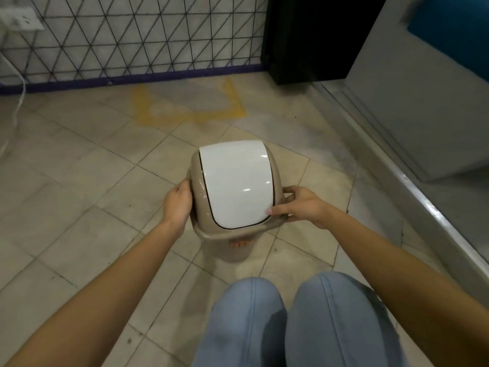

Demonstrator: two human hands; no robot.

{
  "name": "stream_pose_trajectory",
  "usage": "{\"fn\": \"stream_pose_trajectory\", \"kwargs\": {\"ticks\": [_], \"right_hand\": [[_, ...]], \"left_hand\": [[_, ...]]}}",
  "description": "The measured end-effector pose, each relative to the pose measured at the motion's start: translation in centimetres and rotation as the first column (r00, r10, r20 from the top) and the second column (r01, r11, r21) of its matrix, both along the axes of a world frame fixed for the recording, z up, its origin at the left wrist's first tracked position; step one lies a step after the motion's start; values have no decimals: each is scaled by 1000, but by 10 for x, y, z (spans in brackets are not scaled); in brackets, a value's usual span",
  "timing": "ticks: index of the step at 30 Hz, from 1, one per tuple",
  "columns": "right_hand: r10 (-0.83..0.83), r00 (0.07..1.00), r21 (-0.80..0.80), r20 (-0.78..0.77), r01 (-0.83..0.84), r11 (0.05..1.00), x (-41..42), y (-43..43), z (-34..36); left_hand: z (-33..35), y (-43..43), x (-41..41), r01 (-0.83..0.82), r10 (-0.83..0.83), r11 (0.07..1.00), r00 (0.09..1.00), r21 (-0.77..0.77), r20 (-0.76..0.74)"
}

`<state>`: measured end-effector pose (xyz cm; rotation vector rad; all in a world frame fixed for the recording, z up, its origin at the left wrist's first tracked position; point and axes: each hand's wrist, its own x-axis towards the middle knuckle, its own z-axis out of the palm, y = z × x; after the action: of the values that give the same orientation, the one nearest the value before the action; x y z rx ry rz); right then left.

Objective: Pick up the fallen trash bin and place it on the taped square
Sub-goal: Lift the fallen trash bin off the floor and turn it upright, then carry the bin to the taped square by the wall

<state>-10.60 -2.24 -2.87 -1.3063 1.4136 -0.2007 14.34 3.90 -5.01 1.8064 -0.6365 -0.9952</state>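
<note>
A beige trash bin [235, 189] with a glossy white swing lid stands upright, seen from above, in the middle of the tiled floor. My left hand [177, 205] presses against its left rim. My right hand [304, 205] grips its right rim, thumb on the lid's edge. The square of yellow tape [189, 104] lies on the floor beyond the bin, close to the wall, with nothing on it.
A wire grid panel [132, 35] and purple baseboard line the far wall. A black cabinet [312, 38] stands at the back right. A grey raised ledge [397, 165] runs along the right. A white cable [18, 102] hangs at the left. My knees [291, 321] are below.
</note>
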Motion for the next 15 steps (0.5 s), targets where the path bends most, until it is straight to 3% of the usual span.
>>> {"fn": "stream_pose_trajectory", "kwargs": {"ticks": [11,15], "right_hand": [[79,992,-72,-97,-86,994,16,2,-4],[144,959,-206,-242,-196,959,14,4,-6]], "left_hand": [[-11,5,12,-43,43,998,999,-56,1],[-12,9,13,-11,15,996,999,-83,42]]}}
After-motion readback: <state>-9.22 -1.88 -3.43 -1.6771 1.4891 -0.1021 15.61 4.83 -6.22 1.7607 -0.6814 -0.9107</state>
